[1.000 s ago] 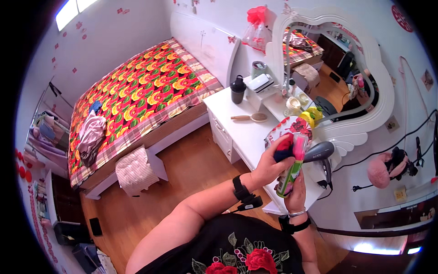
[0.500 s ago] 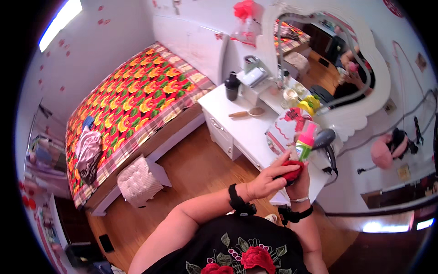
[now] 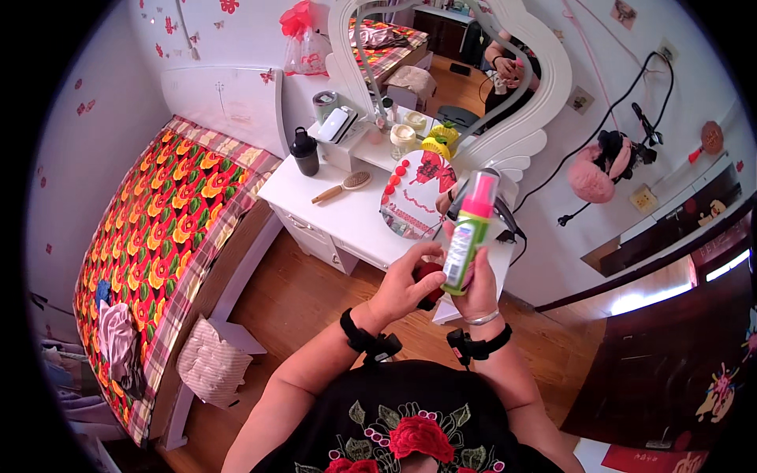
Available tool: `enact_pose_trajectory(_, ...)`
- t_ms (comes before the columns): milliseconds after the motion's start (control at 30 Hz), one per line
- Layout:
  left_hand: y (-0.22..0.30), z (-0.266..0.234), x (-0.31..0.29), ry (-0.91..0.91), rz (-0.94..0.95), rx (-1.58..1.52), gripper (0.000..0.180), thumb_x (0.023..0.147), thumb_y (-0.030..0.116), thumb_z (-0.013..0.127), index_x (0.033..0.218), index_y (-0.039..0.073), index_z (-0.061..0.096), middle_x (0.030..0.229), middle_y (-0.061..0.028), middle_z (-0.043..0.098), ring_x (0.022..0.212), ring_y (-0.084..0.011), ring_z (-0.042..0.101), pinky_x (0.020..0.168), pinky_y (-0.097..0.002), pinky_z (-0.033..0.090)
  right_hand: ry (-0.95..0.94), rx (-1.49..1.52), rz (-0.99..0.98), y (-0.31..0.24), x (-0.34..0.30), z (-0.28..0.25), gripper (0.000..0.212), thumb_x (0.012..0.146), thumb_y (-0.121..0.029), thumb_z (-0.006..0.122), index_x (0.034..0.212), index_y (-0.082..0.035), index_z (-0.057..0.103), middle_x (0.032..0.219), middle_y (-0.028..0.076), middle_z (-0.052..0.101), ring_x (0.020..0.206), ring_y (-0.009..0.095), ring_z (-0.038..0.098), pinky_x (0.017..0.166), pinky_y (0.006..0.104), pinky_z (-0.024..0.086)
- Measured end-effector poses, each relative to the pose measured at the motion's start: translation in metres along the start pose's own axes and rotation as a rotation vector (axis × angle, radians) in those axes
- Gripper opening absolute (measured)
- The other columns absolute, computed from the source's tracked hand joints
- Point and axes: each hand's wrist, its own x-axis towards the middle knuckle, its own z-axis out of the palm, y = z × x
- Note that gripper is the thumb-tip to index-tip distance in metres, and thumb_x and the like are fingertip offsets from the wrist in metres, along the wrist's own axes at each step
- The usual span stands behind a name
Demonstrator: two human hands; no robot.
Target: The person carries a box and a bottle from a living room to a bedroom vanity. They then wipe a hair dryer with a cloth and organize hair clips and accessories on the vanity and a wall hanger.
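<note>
My right hand grips a green spray bottle with a pink top and clear cap. The bottle stands nearly upright, leaning a little to the right. My left hand is closed round a dark red, soft-looking thing just left of the bottle's base; its kind I cannot make out, as fingers cover much of it. Beyond both hands, a white dressing table carries an oval mirror with red decoration. A dark hair dryer is partly hidden behind the bottle.
A wooden hairbrush, a black shaker bottle and jars stand or lie on the table under a large white-framed mirror. At left are a flowered bed and a cushioned stool. Cables hang on the right wall.
The view has swung right. My left hand has moved from over the right hand's palm to the bottle's left side, taking the red thing. The bottle has come nearer and shows more of its body.
</note>
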Motion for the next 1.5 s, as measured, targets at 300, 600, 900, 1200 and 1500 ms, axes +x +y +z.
enact_pose_trajectory(300, -0.003, 0.051, -0.004, -0.151, -0.038, -0.257, 0.047, 0.09, 0.044, 0.055, 0.107, 0.001, 0.054, 0.092, -0.0074, 0.061, 0.081, -0.0135, 0.058, 0.074, -0.0277, 0.048, -0.163, -0.176, -0.132, -0.024, -0.039, -0.017, 0.095, 0.085, -0.055, 0.06, 0.149, -0.001, 0.015, 0.149, 0.015, 0.029, 0.133, 0.022, 0.035, 0.11, 0.0344, 0.027)
enact_pose_trajectory(600, 0.013, 0.091, -0.011, -0.103, -0.021, -0.542, 0.062, 0.09, 0.055, 0.048, 0.12, 0.0, 0.05, 0.114, -0.0103, 0.056, 0.098, -0.0179, 0.057, 0.085, -0.0311, 0.047, -0.097, -0.507, -0.217, -0.037, -0.105, -0.038, 0.084, 0.086, -0.012, 0.067, 0.15, -0.005, 0.013, 0.146, 0.014, 0.034, 0.13, 0.02, 0.039, 0.107, 0.0326, 0.031)
enact_pose_trajectory(900, 0.018, 0.092, -0.057, -0.182, -0.173, -0.452, 0.061, 0.087, 0.031, 0.064, 0.135, 0.003, 0.038, 0.113, -0.009, 0.057, 0.09, -0.0162, 0.058, 0.078, -0.0301, 0.049, 0.052, -0.428, -0.19, -0.106, -0.125, -0.054, 0.052, 0.09, 0.003, 0.052, 0.139, -0.003, 0.038, 0.126, 0.011, 0.057, 0.115, 0.019, 0.054, 0.1, 0.03, 0.041)
enact_pose_trajectory(1200, 0.005, 0.108, -0.083, -0.04, -0.204, -0.486, 0.049, 0.104, 0.03, 0.031, 0.146, 0.005, 0.028, 0.125, -0.006, 0.052, 0.101, -0.0123, 0.055, 0.084, -0.0255, 0.047, -0.202, -1.092, -0.566, -0.069, -0.13, -0.042, 0.063, 0.076, 0.004, 0.067, 0.134, -0.012, 0.049, 0.139, 0.021, 0.043, 0.126, 0.036, 0.045, 0.104, 0.0394, 0.038)
enact_pose_trajectory(1500, 0.002, 0.116, -0.087, -0.076, -0.093, -0.257, 0.055, 0.101, 0.016, 0.04, 0.149, 0.0, 0.017, 0.148, -0.011, 0.031, 0.135, -0.0161, 0.028, 0.111, -0.0305, 0.024, -0.127, -1.102, -0.547, -0.069, -0.135, -0.053, 0.062, 0.076, 0.006, 0.065, 0.132, -0.014, 0.05, 0.138, 0.018, 0.041, 0.127, 0.034, 0.044, 0.104, 0.0395, 0.038)
